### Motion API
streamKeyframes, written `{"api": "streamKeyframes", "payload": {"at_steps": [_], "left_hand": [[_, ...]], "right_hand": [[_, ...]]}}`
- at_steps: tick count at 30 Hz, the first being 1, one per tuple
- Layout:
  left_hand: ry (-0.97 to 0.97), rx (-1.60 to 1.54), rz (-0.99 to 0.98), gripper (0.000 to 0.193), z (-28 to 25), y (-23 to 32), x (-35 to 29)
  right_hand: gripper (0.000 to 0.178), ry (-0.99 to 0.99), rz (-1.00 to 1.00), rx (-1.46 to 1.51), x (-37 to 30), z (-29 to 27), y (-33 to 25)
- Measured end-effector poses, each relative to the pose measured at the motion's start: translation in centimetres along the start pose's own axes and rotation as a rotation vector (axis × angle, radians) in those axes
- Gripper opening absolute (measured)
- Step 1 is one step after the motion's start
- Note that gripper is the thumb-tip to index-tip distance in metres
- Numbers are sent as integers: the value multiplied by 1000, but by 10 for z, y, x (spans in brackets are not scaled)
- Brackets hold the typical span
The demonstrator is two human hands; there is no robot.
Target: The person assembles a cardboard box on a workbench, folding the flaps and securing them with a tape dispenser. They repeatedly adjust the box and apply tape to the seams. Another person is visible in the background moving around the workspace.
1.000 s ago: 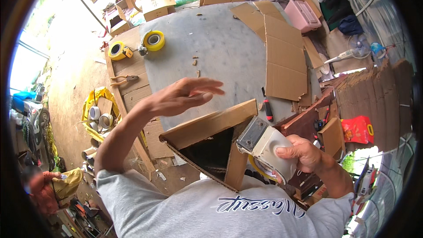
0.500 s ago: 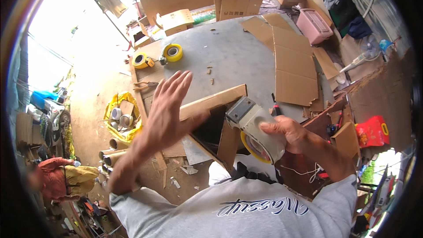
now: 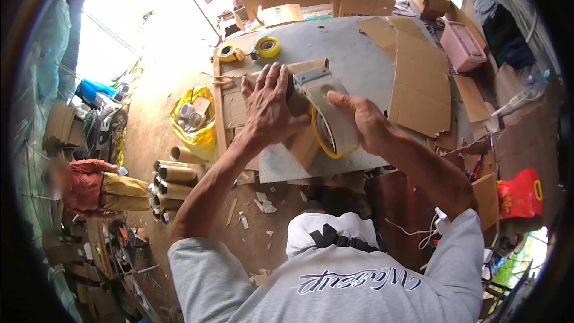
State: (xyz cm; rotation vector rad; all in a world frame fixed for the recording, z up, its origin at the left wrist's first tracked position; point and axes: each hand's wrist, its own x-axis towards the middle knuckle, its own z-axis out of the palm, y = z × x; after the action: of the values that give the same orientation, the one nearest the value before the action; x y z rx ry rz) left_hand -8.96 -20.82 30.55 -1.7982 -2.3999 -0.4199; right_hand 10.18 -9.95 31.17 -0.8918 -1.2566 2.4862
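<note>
My left hand (image 3: 268,106) lies with its fingers spread over a brown cardboard box (image 3: 307,148) on the grey tabletop. My right hand (image 3: 366,121) grips a pale tape dispenser (image 3: 326,98) loaded with a yellow-rimmed roll of tape. The dispenser's metal toothed head is over the box, close to the left hand's fingers; whether it touches the cardboard I cannot tell. Much of the box is covered by the hand and the dispenser.
Two yellow tape rolls (image 3: 267,47) lie at the table's far left, near pliers (image 3: 223,80). Flattened cardboard (image 3: 420,81) covers the right side, beside a pink bin (image 3: 463,46). On the floor are a yellow bag (image 3: 206,149) and cardboard tubes (image 3: 177,173). A person (image 3: 89,185) stands at left.
My left hand has come down from above onto the box. The dispenser in my right hand has moved farther from my body over the box. The whole view has shifted.
</note>
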Motion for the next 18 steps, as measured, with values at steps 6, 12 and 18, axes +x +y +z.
{"api": "streamKeyframes", "payload": {"at_steps": [6,12,18], "left_hand": [[24,2,-50,114,10,9,-5],[56,-78,-43,112,16,-3,-5],[38,-9,-43,110,8,10,-6]], "right_hand": [[45,56,-64,-36,-33,12,8],[48,32,-97,3,-67,12,24],[48,-46,-89,29,-85,-18,55]]}}
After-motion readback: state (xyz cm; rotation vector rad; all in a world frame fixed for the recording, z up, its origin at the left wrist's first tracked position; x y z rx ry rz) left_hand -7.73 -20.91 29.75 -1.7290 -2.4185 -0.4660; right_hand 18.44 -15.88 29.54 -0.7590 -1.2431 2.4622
